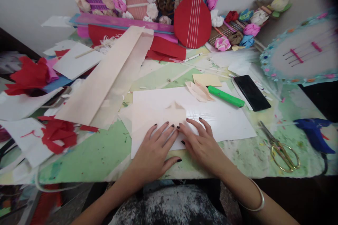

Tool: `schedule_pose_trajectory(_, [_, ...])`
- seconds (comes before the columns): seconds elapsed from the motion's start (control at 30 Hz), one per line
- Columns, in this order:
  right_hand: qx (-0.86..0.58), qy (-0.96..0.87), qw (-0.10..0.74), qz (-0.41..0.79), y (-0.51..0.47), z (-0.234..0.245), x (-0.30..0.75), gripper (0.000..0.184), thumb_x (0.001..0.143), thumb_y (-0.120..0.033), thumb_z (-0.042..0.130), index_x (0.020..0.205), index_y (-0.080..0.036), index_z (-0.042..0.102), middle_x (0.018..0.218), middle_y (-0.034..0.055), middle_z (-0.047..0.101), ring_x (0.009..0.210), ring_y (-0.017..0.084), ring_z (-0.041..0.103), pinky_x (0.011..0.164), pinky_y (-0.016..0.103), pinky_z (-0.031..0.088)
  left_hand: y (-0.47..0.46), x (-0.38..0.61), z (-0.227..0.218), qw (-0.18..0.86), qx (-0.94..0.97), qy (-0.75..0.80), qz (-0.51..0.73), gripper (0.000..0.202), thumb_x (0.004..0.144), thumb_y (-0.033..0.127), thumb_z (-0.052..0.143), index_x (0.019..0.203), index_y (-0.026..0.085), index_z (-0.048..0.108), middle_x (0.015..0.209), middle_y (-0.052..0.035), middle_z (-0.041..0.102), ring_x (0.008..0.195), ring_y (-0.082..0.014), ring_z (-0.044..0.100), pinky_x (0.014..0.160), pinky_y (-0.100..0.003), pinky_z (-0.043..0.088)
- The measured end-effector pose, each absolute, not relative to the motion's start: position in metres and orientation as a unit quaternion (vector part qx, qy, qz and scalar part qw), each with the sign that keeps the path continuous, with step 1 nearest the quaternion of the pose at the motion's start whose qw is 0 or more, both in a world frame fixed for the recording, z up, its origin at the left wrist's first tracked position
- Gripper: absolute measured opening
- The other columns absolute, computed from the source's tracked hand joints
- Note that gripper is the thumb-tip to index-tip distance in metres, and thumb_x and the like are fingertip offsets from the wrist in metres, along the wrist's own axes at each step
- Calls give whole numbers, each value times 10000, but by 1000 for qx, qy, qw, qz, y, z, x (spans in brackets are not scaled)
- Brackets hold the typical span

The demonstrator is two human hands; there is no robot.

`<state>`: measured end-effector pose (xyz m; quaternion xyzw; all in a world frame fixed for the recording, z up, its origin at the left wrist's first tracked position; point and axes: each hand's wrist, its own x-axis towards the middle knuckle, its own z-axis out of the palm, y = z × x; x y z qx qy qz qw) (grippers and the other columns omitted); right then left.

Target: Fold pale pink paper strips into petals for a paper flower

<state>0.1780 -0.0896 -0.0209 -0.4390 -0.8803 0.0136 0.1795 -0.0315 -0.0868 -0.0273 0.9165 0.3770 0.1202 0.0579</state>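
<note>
A small pale peach piece of folded paper (175,113) lies on a white sheet (232,126) in front of me. My left hand (155,147) rests flat with its fingers spread, the fingertips on the paper's lower left edge. From the other side my right hand (202,146) touches its lower right edge, fingers apart and bent a little. Beyond it sits another folded peach paper piece (199,91), beside a green utility knife (226,96) and a yellow paper square (207,79).
A long peach paper strip (105,77) lies to the left, near red crepe scraps (59,133). On the right are a black phone (252,92), gold-handled scissors (282,151) and a blue glue gun (315,133). Paper instruments, one a red lute (192,21), line the back wall.
</note>
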Motion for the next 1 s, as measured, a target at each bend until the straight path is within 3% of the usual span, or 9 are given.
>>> schedule_pose_trajectory(0.33, [-523, -840, 143, -27, -75, -18, 193, 364, 933, -218, 445, 1284, -130, 491, 1308, 105, 572, 1189, 316, 453, 1053, 595, 199, -86, -32, -27, 60, 916, 377, 127, 608, 910, 529, 428, 1383, 149, 393, 1441, -122, 423, 1373, -298, 296, 1111, -513, 230])
schedule_pose_trajectory(0.5, [-526, -839, 138, -23, -82, -18, 189, 425, 925, -232, 464, 1337, -128, 451, 1288, 110, 591, 1260, 345, 386, 1055, 608, 186, -87, -31, -28, 65, 917, 376, 116, 614, 916, 515, 420, 1409, 155, 357, 1456, -118, 404, 1384, -303, 277, 1119, -516, 206])
schedule_pose_trajectory(0.67, [-480, -864, 153, -23, -98, -19, 171, 403, 934, -238, 455, 1330, -167, 480, 1408, 75, 490, 1318, 349, 321, 1059, 596, 199, -87, -32, -26, 78, 913, 378, 133, 700, 902, 476, 469, 1427, 65, 255, 1453, -176, 384, 1376, -295, 285, 1126, -502, 210])
schedule_pose_trajectory(0.77, [-467, -871, 152, -14, -103, -23, 164, 411, 941, -278, 455, 1333, -159, 481, 1380, 64, 522, 1303, 348, 335, 1057, 592, 207, -83, -39, -22, 113, 908, 377, 146, 690, 898, 403, 491, 1422, 48, 216, 1436, -191, 394, 1362, -265, 313, 1118, -467, 262])
schedule_pose_trajectory(0.9, [-470, -868, 161, -14, -103, -26, 162, 399, 943, -290, 456, 1323, -171, 495, 1361, 50, 542, 1280, 344, 358, 1051, 592, 218, -67, -52, -15, 117, 929, 327, 127, 551, 921, 377, 474, 1387, 122, 326, 1415, -150, 435, 1335, -240, 360, 1095, -419, 312])
schedule_pose_trajectory(1.0, [-474, -867, 151, -10, -102, -26, 163, 419, 938, -300, 460, 1338, -179, 482, 1376, 65, 524, 1283, 359, 345, 1039, 599, 234, -51, -60, -11, 85, 954, 276, 85, 551, 911, 461, 482, 1364, 158, 401, 1387, -124, 483, 1329, -271, 373, 1089, -455, 290])
